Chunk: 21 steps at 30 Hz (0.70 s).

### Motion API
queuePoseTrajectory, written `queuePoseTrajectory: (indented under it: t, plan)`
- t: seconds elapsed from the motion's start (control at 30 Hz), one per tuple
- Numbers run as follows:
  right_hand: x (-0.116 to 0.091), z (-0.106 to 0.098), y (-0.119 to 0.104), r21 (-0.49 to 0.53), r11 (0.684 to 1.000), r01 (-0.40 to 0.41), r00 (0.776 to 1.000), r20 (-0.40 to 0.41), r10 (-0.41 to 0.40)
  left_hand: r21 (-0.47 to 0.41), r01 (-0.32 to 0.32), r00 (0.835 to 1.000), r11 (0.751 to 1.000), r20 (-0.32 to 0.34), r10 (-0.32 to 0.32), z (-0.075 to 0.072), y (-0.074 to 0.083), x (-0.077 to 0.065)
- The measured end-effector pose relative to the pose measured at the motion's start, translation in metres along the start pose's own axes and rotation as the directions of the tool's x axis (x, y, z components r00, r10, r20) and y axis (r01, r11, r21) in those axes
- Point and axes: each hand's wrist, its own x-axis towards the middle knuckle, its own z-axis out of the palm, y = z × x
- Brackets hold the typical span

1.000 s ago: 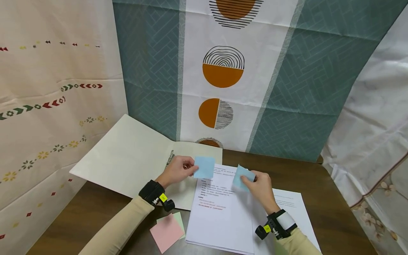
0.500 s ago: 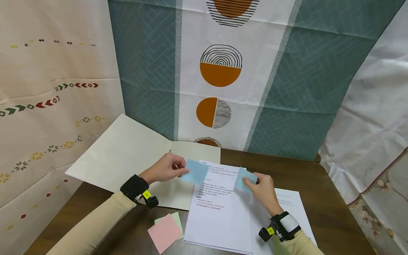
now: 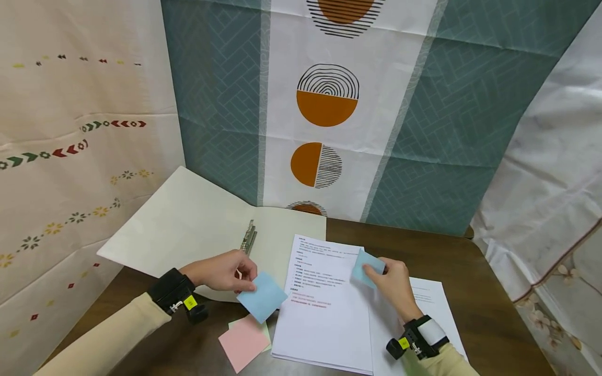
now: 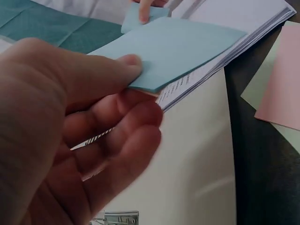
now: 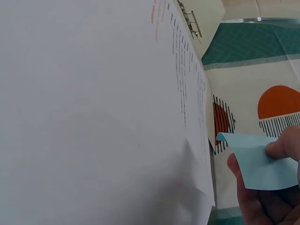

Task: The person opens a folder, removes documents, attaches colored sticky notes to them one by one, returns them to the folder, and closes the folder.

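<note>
Between thumb and fingers, my left hand (image 3: pixel 227 272) pinches a pad of blue sticky notes (image 3: pixel 262 298), seen edge-on with some thickness in the left wrist view. In the head view it overlaps a pink sticky note pad (image 3: pixel 243 342) and a green one (image 3: pixel 268 339) lying on the table. My right hand (image 3: pixel 396 282) pinches a single blue sticky note (image 5: pixel 260 164), one edge of it curled, above the right upper part of a stack of printed sheets (image 3: pixel 324 334).
An open white folder (image 3: pixel 188 219) with a metal clip (image 3: pixel 249 237) lies at the back left, partly under the printed stack. Another printed sheet (image 3: pixel 439 313) lies at the right on the brown table (image 3: pixel 494 313). Patterned cloths (image 3: pixel 221 104) hang behind.
My left hand has moved left and down, carrying the blue pad from over the printed stack towards the pink pad. The right hand with its note has shifted slightly right and down.
</note>
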Motion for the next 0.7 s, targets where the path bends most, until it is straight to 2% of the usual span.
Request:
queuePoseTrajectory:
  t: [0.13, 0.27, 0.33, 0.43, 0.53, 0.7]
  plan:
    - [0.001, 0.002, 0.003, -0.01, 1.0, -0.003, 1.0, 0.007, 0.003, -0.09, -0.024, 0.994, 0.996, 0.104, 0.033, 0.006, -0.004, -0.01]
    - [0.001, 0.002, 0.003, -0.013, 1.0, 0.0, 1.0, 0.012, 0.0, -0.198, -0.036, 0.977, 0.979, 0.198, 0.076, 0.017, -0.009, -0.014]
    - [0.001, 0.003, 0.003, -0.012, 1.0, 0.005, 1.0, 0.01, -0.005, -0.22, -0.028, 0.97, 0.975, 0.231, 0.08, 0.023, -0.011, -0.015]
    - [0.001, 0.004, 0.004, -0.014, 1.0, 0.004, 1.0, 0.008, -0.004, -0.207, -0.008, 0.961, 0.978, 0.267, 0.065, 0.031, -0.014, -0.016]
    - [0.0, 0.006, 0.005, -0.016, 1.0, 0.001, 1.0, 0.012, 0.0, -0.157, 0.025, 0.961, 0.987, 0.276, 0.02, 0.036, -0.017, -0.017]
    - [0.001, 0.008, 0.006, -0.024, 1.0, 0.001, 1.0, 0.009, 0.0, -0.057, 0.073, 0.971, 0.996, 0.231, -0.058, 0.042, -0.019, -0.02]
